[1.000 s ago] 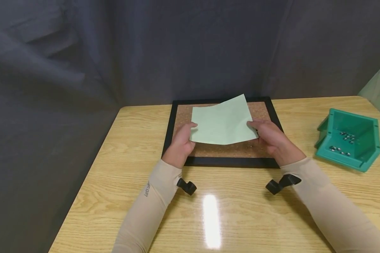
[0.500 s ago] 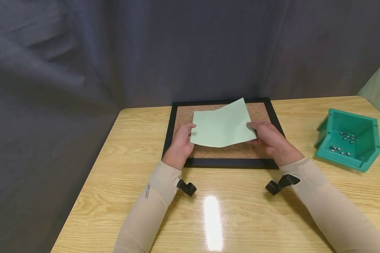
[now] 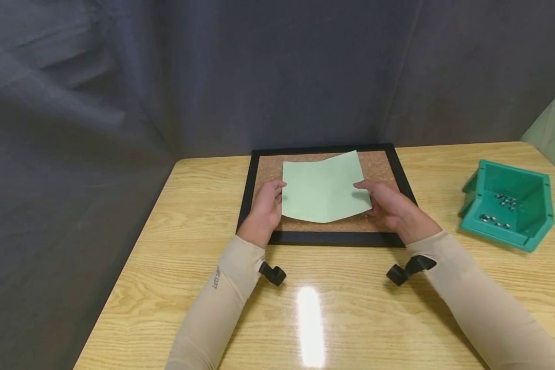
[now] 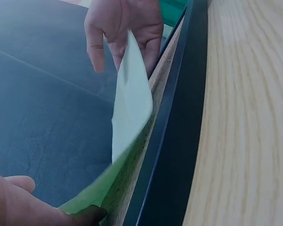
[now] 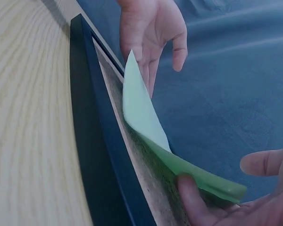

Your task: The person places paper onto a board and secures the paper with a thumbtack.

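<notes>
Nearest, we see the left hand (image 3: 262, 209) and right hand (image 3: 392, 208) loosely spread under one green sheet (image 3: 325, 191) mid-frame; we judge it light, floppy, easily creased, best held by its side edges. Beneath lies one corkboard (image 3: 334, 238); at frame right, one green bin (image 3: 513, 179) holds metal bits (image 3: 484, 218) too small to count.

Forearms and hands of a person: close-fitting beige fabric covers the left sleeve (image 3: 208, 316) and the right sleeve (image 3: 487, 306) alike, each ending at the wrist, beyond which the left hand (image 3: 265, 209) and right hand (image 3: 391, 208) are bare. Small dark lettering (image 3: 216, 278), only partly legible, marks the left side of the left sleeve. Near each cuff, a black fitting with a short, stubby head, the left fitting (image 3: 272, 274) and right fitting (image 3: 410, 270), projects from the inner wrist.
</notes>
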The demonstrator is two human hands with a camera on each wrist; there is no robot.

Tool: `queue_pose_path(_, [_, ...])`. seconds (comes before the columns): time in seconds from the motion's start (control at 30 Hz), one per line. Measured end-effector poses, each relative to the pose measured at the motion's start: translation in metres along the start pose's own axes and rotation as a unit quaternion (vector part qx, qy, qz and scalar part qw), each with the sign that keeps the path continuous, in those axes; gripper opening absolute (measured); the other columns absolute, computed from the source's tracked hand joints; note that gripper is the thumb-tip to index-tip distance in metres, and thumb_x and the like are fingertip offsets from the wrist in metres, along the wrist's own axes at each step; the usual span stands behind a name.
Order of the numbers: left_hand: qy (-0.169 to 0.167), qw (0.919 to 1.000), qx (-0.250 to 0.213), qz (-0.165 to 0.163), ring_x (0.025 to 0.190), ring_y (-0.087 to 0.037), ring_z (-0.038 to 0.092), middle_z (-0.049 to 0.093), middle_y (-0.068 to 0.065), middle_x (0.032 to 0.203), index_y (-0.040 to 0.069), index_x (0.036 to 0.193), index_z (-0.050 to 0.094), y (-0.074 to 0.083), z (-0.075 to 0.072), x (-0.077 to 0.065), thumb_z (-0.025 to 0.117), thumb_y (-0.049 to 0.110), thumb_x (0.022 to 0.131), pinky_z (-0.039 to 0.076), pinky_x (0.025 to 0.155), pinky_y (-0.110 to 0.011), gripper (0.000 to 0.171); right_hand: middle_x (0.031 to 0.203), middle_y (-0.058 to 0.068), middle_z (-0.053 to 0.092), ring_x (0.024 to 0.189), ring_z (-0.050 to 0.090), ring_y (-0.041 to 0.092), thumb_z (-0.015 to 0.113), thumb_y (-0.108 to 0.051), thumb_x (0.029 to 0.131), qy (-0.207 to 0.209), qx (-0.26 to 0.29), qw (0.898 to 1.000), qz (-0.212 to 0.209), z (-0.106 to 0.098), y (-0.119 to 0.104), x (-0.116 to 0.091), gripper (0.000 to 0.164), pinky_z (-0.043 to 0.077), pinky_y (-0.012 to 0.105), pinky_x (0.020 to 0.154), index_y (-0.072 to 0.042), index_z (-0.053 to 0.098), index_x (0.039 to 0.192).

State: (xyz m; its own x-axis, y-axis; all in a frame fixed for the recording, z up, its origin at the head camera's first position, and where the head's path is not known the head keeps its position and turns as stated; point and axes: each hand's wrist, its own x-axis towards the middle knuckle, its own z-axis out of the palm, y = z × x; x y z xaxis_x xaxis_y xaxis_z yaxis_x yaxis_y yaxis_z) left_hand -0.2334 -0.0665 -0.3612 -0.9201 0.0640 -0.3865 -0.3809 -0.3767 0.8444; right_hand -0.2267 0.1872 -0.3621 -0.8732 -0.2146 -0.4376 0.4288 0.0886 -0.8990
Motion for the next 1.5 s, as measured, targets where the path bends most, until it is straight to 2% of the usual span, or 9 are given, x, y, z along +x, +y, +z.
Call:
queue_pose_path(0.33, [-0.008, 0.9994, -0.021, 0.025, 0.156, -0.033, -0.002, 0.003, -0.017, 0.165, 0.001, 0.158, -0.001, -0.003, -0.001, 0.007, 0.045, 0.009, 0.095, 0.005, 0.127, -0.034, 0.079, 0.136, -0.003, 0.042, 0.109, 0.059, 0.004, 0.047, -0.026, 0.105, -0.064, 0.080, 0.995, -0.002, 0.005, 0.008, 0.002, 0.064, 0.052, 0.026, 0.092, -0.013, 0.014, 0.159])
queue_pose_path(0.53, [-0.015, 0.9988, -0.031, 0.036, 0.156, -0.031, 0.001, 0.007, -0.016, 0.165, -0.003, 0.155, 0.012, -0.003, -0.001, 0.007, 0.042, 0.006, 0.096, 0.008, 0.127, -0.034, 0.067, 0.137, 0.003, 0.044, 0.107, 0.060, 0.002, 0.039, -0.017, 0.107, -0.055, 0.070, 0.996, -0.016, 0.007, 0.013, 0.005, 0.053, 0.055, 0.023, 0.089, -0.002, 0.022, 0.155])
queue_pose_path(0.7, [-0.013, 0.9971, -0.049, 0.056, 0.150, -0.032, 0.022, 0.028, -0.023, 0.153, -0.001, 0.090, 0.050, -0.002, -0.001, 0.007, 0.039, 0.002, 0.094, 0.020, 0.124, -0.037, 0.012, 0.129, 0.004, 0.050, 0.099, 0.063, -0.002, 0.040, -0.013, 0.107, -0.050, 0.055, 0.997, -0.021, 0.009, 0.016, 0.007, 0.052, 0.054, 0.018, 0.087, 0.004, 0.025, 0.153])
queue_pose_path(0.9, [-0.006, 0.9970, -0.054, 0.055, 0.141, -0.033, 0.037, 0.041, -0.027, 0.144, 0.009, 0.060, 0.033, -0.002, -0.002, 0.005, 0.039, 0.001, 0.094, 0.028, 0.121, -0.040, 0.036, 0.153, 0.015, 0.037, 0.121, 0.056, 0.008, 0.050, -0.020, 0.103, -0.039, 0.012, 0.999, -0.014, 0.006, 0.014, 0.006, 0.065, 0.047, 0.029, 0.107, -0.001, 0.019, 0.157])
queue_pose_path(1.07, [-0.004, 0.9977, -0.046, 0.049, 0.144, -0.033, 0.033, 0.037, -0.026, 0.146, 0.007, 0.067, 0.035, -0.001, -0.003, 0.005, 0.040, 0.002, 0.095, 0.027, 0.122, -0.040, 0.029, 0.166, 0.014, 0.011, 0.136, 0.037, 0.022, 0.054, -0.024, 0.099, -0.013, -0.053, 0.999, 0.000, 0.002, 0.009, 0.005, 0.080, 0.033, 0.043, 0.117, -0.008, 0.006, 0.161])
queue_pose_path(1.2, [0.001, 0.9984, -0.034, 0.045, 0.148, -0.032, 0.029, 0.033, -0.024, 0.151, 0.001, 0.085, 0.043, 0.000, -0.003, 0.006, 0.040, 0.004, 0.096, 0.025, 0.123, -0.039, 0.011, 0.164, 0.020, 0.015, 0.097, 0.051, 0.021, 0.050, -0.027, 0.100, 0.021, -0.132, 0.991, -0.012, 0.001, 0.004, 0.002, 0.080, 0.038, 0.039, 0.103, -0.003, 0.003, 0.160])
queue_pose_path(1.33, [0.007, 0.9991, -0.017, 0.039, 0.152, -0.032, 0.022, 0.024, -0.022, 0.159, -0.006, 0.135, 0.037, 0.000, -0.004, 0.006, 0.042, 0.005, 0.096, 0.020, 0.125, -0.037, 0.041, 0.105, 0.011, 0.061, 0.070, 0.046, 0.014, 0.047, -0.027, 0.102, 0.040, -0.144, 0.989, -0.013, 0.000, 0.002, 0.000, 0.075, 0.037, 0.034, 0.089, -0.005, 0.005, 0.160])
queue_pose_path(1.4, [0.010, 0.9993, -0.008, 0.036, 0.153, -0.032, 0.019, 0.021, -0.021, 0.161, -0.004, 0.148, 0.028, 0.000, -0.005, 0.006, 0.043, 0.006, 0.096, 0.018, 0.125, -0.036, 0.055, 0.071, -0.004, 0.045, 0.059, 0.041, 0.011, 0.047, -0.026, 0.102, 0.045, -0.134, 0.990, -0.012, 0.000, 0.002, 0.000, 0.073, 0.036, 0.031, 0.082, -0.005, 0.008, 0.160])
queue_pose_path(1.5, [0.011, 0.9994, 0.015, 0.030, 0.154, -0.032, 0.016, 0.019, -0.019, 0.163, -0.001, 0.155, 0.019, 0.000, -0.006, 0.006, 0.045, 0.007, 0.095, 0.015, 0.126, -0.036, 0.066, 0.062, -0.010, 0.034, 0.057, 0.039, 0.010, 0.048, -0.025, 0.101, 0.043, -0.120, 0.992, -0.013, 0.000, 0.003, 0.000, 0.073, 0.037, 0.030, 0.077, -0.006, 0.009, 0.160])
